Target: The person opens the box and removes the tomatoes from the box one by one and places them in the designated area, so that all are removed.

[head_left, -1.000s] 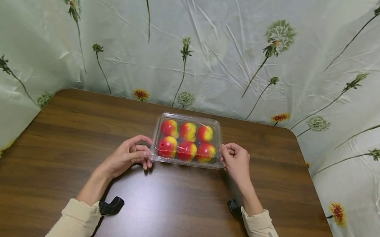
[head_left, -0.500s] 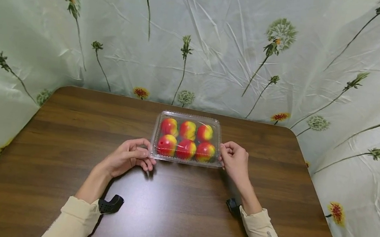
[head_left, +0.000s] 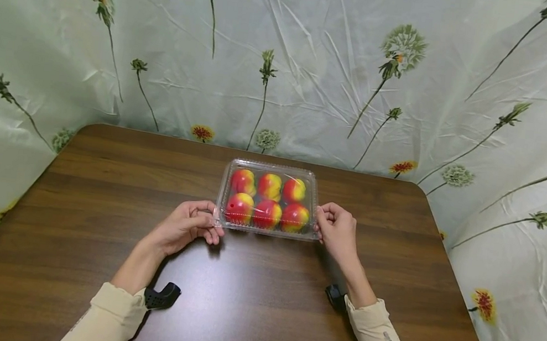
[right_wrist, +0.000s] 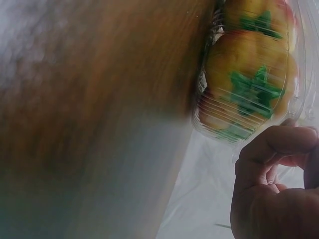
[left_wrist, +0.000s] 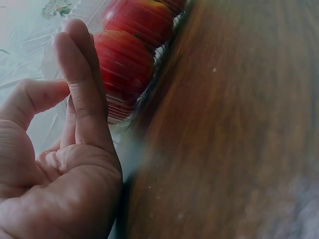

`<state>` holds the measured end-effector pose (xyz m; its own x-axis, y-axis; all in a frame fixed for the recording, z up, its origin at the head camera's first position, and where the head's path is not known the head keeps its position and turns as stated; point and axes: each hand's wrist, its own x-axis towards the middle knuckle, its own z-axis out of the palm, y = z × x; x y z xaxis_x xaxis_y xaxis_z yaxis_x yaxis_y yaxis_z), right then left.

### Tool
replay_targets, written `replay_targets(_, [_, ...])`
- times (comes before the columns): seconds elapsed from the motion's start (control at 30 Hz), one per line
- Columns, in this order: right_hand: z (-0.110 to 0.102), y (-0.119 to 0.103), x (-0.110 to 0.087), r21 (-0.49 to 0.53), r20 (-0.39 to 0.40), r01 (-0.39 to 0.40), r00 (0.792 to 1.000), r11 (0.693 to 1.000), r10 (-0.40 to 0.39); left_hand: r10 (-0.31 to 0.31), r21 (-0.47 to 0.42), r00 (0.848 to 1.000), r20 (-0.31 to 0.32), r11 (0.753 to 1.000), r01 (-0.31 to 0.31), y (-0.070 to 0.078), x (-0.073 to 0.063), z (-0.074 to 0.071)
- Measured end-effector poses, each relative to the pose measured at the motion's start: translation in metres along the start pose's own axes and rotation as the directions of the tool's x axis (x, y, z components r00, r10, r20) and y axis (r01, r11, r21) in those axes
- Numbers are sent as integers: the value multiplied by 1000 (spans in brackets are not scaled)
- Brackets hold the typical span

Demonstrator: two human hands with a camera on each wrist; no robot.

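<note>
A clear plastic clamshell box point(head_left: 267, 233) with its lid closed is near the table's far side. Inside sit several red-and-yellow fruits point(head_left: 267, 214) in two rows; in the right wrist view they show green leaf shapes point(right_wrist: 255, 92). My left hand point(head_left: 184, 227) pinches the box's near left corner between thumb and forefinger, the other fingers lying below the rim. At the opposite end, my right hand point(head_left: 339, 233) pinches the right rim with thumb and curled forefinger. Whether the box's underside touches the table, I cannot tell.
The brown wood-grain table point(head_left: 249, 301) has rounded far corners. A pale curtain point(head_left: 313, 74) printed with dandelions hangs right behind its far edge and around both sides. Each wrist carries a black strap mount point(head_left: 162, 295).
The left hand's fingers have slid slightly right under the box's corner, and its grip has tightened there. The box has shifted only a hair; the right hand keeps its hold.
</note>
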<state>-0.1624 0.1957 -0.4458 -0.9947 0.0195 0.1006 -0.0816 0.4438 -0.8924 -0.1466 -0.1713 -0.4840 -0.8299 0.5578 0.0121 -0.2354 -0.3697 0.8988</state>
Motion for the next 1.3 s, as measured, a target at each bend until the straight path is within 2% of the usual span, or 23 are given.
replay_targets(0.33, [-1, 2, 1, 14, 15, 8, 1000, 1000, -9, 30, 68, 1000, 6, 997, -30, -2, 0, -3])
replay_targets(0.73, [-1, -3, 1, 53, 35, -20, 999, 998, 18, 95, 84, 994, 57, 991, -99, -6, 3, -5])
replay_targets(0.97, [-1, 0, 1, 72, 28, -23, 999, 997, 21, 55, 86, 998, 32, 995, -57, -4, 2, -3])
replay_targets(1.3, [-2, 1, 2, 57, 16, -30, 999, 998, 29, 52, 56, 997, 50, 997, -55, -4, 3, -3])
